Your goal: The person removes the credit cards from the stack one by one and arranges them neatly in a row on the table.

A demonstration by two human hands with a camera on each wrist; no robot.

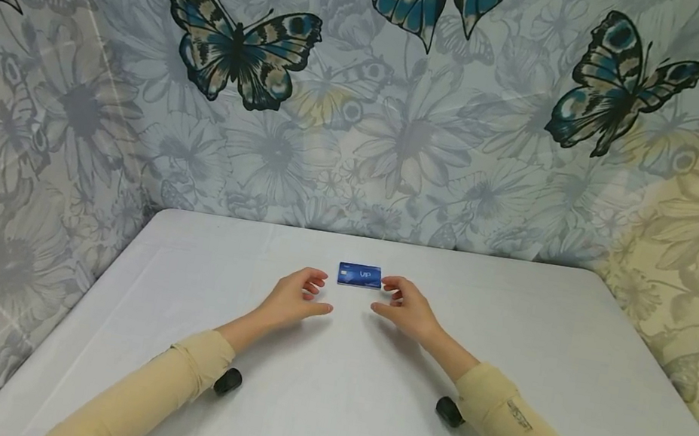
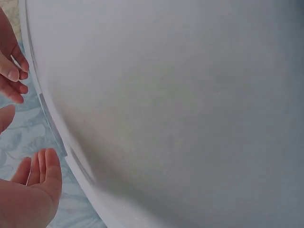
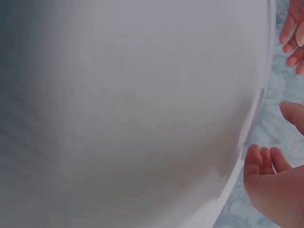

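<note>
A blue card with "VIP" printed on it lies flat toward the back of the white table. To its left is my left hand, with thumb and fingers spread apart and loosely bent around nothing. On the other side, my right hand has its fingertips right by the card's right edge, its thumb held away from the fingers. Both palms face inward. In the left wrist view the card shows only as a thin slanted strip near the left fingertips, and the right wrist view shows it similarly thin.
The white table extends around both forearms, its back edge just beyond the card. A patterned butterfly and flower cloth hangs behind and at the sides. Small black devices sit under each sleeve cuff.
</note>
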